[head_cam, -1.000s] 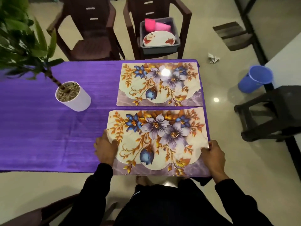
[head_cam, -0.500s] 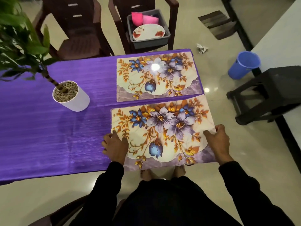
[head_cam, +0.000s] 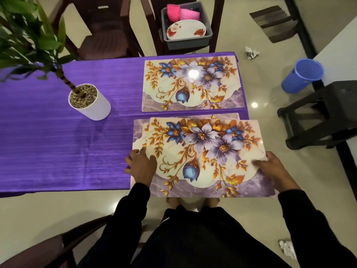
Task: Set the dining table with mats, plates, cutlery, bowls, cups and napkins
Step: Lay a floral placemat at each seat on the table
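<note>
Holding a floral mat (head_cam: 208, 155) by its two short ends, the left hand (head_cam: 142, 166) and right hand (head_cam: 274, 169) pinch it, thumbs on top, above another mat (head_cam: 139, 132) lying beneath at the near edge of the purple worktop (head_cam: 48, 136). A third mat (head_cam: 193, 86) lies just beyond. A white plant pot (head_cam: 90, 102) stands to the left, well apart. Behind, a chair bears a grey tub (head_cam: 188, 41) with a plate (head_cam: 186, 29) and pink cups (head_cam: 182, 13). A blue bucket (head_cam: 301, 76) stands on the floor.
</note>
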